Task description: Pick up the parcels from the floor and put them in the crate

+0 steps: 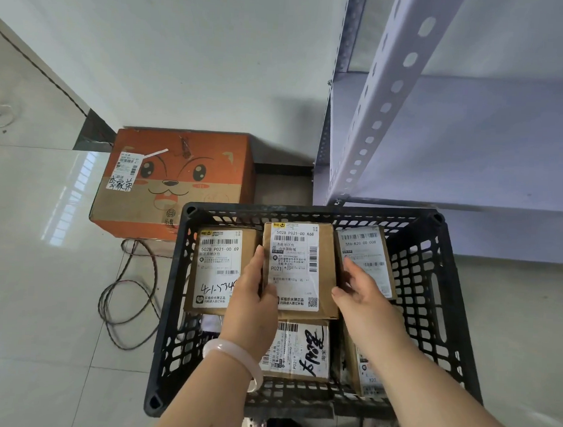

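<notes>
Parcel of brown cardboard with a white shipping label (pixel 299 268) sits squarely between the hands, over the middle of the black plastic lattice crate (pixel 306 210), its long axis running away from the person. The left hand (pixel 251 295) grips its left edge, thumb curled onto the top face. The right hand (pixel 360 289) presses fairly straight fingers against the right edge. Both are equally near. It overlaps a scribbled-on labelled box (pixel 296 351) lying below, so setting it down likely means lowering it straight, between the neighbouring boxes on either side
</notes>
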`<action>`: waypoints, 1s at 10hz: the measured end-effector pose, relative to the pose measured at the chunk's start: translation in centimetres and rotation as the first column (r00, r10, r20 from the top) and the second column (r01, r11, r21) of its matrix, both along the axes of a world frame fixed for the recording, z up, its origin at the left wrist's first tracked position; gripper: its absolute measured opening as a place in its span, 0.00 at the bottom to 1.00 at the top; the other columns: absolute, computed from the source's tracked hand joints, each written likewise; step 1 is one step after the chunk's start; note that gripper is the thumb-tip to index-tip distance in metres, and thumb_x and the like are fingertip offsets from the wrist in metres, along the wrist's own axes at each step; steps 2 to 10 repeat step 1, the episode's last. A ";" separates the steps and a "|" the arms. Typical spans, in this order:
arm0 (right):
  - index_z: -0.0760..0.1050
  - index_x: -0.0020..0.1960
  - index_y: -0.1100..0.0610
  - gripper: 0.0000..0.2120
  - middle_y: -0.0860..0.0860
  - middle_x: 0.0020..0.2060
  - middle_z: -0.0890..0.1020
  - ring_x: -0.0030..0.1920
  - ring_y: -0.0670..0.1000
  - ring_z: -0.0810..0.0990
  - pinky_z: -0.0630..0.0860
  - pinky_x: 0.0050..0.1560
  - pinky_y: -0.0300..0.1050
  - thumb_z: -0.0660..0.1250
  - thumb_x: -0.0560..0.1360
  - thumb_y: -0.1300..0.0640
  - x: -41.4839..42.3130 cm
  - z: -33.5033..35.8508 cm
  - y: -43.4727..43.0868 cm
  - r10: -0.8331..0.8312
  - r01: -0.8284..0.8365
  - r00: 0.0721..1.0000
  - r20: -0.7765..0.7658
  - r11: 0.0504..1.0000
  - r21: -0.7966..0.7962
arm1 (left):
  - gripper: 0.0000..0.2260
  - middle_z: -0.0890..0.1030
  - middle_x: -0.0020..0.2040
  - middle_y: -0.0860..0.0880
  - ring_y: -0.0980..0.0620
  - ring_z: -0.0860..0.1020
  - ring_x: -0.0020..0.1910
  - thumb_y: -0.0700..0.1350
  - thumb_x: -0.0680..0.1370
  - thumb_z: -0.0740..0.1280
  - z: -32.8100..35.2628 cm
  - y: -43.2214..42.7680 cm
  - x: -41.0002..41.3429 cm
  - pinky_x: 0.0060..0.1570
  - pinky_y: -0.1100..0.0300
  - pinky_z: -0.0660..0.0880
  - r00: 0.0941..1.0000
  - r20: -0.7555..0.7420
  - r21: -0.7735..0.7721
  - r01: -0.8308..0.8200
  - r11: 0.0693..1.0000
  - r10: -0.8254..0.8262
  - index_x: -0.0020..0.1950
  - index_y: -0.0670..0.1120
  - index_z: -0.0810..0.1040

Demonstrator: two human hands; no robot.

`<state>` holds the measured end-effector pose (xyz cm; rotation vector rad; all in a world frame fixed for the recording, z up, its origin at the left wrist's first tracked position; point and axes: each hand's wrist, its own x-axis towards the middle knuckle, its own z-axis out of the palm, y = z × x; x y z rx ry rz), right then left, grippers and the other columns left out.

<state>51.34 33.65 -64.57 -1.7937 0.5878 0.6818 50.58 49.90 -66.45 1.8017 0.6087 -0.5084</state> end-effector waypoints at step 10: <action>0.59 0.74 0.39 0.24 0.46 0.72 0.68 0.68 0.45 0.69 0.63 0.63 0.42 0.59 0.81 0.54 -0.1 1.2 -0.6 -0.076 0.076 0.997 0.003 0.997 0.020 | 0.27 0.73 0.67 0.56 0.53 0.76 0.62 0.42 0.81 0.59 0.8 0.6 0.3 0.61 0.53 0.76 1.000 -0.001 -0.038 -0.013 0.999 0.013 0.74 0.64 0.56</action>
